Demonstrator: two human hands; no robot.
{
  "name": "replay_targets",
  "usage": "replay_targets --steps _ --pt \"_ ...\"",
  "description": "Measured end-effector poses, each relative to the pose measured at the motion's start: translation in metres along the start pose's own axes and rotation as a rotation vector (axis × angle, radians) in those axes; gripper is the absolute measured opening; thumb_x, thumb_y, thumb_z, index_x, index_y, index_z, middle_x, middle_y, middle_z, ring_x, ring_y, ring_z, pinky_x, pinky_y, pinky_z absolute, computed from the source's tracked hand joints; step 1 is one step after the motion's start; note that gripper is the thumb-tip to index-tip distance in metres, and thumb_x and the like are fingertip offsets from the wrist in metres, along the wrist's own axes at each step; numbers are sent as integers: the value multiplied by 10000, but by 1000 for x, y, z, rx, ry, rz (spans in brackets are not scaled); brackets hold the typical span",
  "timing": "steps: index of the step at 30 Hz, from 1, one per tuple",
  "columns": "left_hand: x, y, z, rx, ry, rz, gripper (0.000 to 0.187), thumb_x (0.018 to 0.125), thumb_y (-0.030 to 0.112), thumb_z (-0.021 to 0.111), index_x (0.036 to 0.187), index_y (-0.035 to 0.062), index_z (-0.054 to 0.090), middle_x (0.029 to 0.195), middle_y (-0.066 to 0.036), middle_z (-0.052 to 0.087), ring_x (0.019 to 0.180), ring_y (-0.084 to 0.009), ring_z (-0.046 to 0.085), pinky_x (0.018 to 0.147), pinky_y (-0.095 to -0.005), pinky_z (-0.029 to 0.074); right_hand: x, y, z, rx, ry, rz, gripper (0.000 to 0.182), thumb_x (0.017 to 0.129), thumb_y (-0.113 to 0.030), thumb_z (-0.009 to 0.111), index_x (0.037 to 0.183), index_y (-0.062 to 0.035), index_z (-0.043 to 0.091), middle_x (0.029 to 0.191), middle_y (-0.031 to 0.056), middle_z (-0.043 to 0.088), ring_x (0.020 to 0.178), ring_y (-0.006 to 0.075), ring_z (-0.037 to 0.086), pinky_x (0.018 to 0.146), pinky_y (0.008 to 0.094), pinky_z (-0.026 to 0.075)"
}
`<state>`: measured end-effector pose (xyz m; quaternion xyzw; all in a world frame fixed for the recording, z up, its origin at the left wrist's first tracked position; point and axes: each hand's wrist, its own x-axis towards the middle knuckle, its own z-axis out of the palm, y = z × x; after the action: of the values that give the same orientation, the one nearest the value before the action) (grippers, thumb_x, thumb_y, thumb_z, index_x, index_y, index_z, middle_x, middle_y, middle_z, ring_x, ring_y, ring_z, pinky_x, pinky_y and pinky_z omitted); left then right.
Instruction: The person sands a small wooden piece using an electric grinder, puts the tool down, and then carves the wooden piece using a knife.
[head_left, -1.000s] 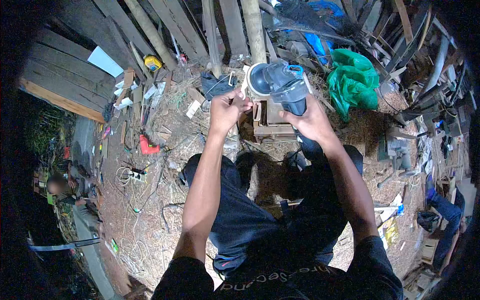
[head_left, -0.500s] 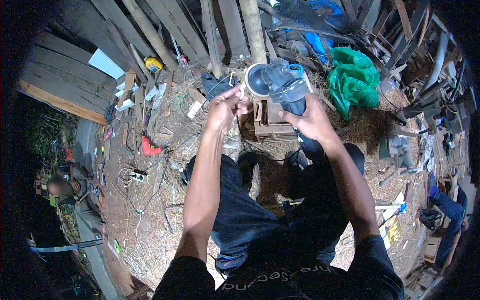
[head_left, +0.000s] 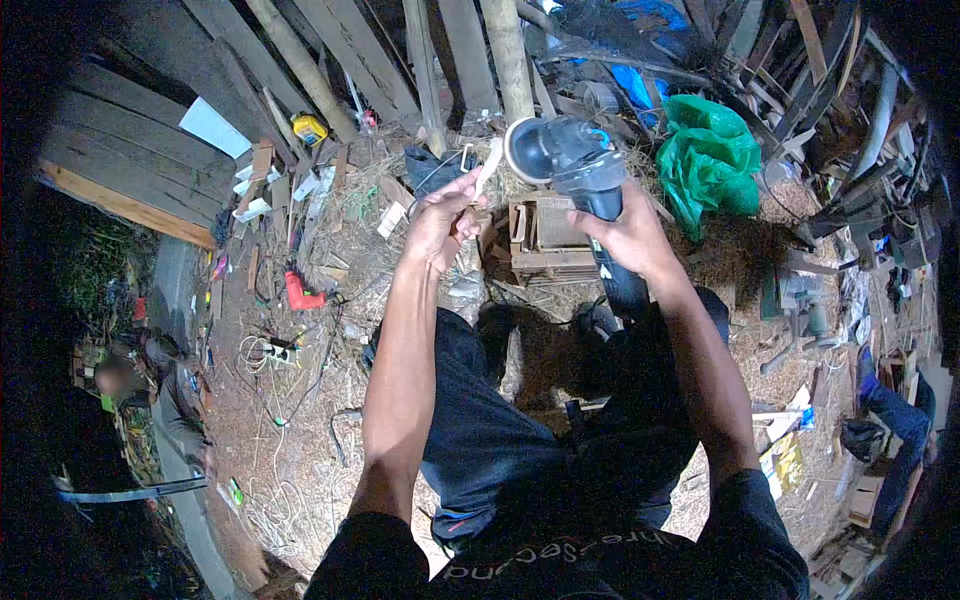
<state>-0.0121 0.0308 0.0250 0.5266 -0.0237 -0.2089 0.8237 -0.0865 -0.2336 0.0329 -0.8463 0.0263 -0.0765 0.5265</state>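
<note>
My right hand (head_left: 632, 235) is wrapped around the dark body of an angle grinder (head_left: 590, 175). Its head points up and to the left, and a round, pale-rimmed disc (head_left: 525, 150) faces my left side. Between the fingertips of my left hand (head_left: 440, 225) is a small pale strip of wood (head_left: 489, 166), held upright. The strip stands just left of the disc, with a narrow gap apparently between them. Below the grinder's head, on the ground, is a stack of flat wooden pieces (head_left: 550, 235).
A green plastic bag (head_left: 708, 155) lies at the right. On the left ground are a red power tool (head_left: 301, 291), a yellow container (head_left: 308, 128) and loose cords (head_left: 275, 500). Boards (head_left: 350, 55) lean at the back. Another person (head_left: 175, 400) sits at the far left.
The grinder has shifted slightly right, away from my left hand. My left hand has turned, so more of the wood strip shows above its fingers.
</note>
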Motion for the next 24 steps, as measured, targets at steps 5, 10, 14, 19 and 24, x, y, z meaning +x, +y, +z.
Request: replay_targets --steps 5,10,14,19,24 --pt "2 -2 0 -27 11 11 406 937 26 511 1335 -50 485 902 -109 641 522 -72 422 558 -263 462 -3 0 -2 138 -51 6 553 724 -238 817 1162 4 582 1039 134 667 956 213 626 886 345 477" --pt "0 -5 10 126 52 -12 415 944 24 495 1355 -30 472 907 -90 634 521 -66 408 558 -254 446 -10 -21 -6 87 -83 40 578 714 -247 818 1177 0 579 1053 145 667 977 220 622 899 353 470" --pt "-2 -3 -4 -33 -36 -26 426 953 31 484 1375 -16 452 914 -71 617 515 -55 379 559 -238 427 3 6 -4 146 -51 -13 520 744 -187 806 1176 -12 574 1048 98 670 946 164 619 863 330 484" --pt "1 -6 -1 -212 -70 -88 450 963 47 477 1400 -8 384 937 -64 572 514 -48 367 558 -221 423 -5 -8 -6 170 -83 29 485 759 -154 798 1167 -11 578 1000 59 663 889 148 606 843 314 489" --pt "-1 -5 0 -332 -118 -127 430 965 38 468 1383 -6 382 918 -69 547 520 -54 384 524 -195 424 -4 -4 -3 87 -43 -33 434 750 -208 784 1102 -16 618 968 72 663 867 142 602 807 327 487"
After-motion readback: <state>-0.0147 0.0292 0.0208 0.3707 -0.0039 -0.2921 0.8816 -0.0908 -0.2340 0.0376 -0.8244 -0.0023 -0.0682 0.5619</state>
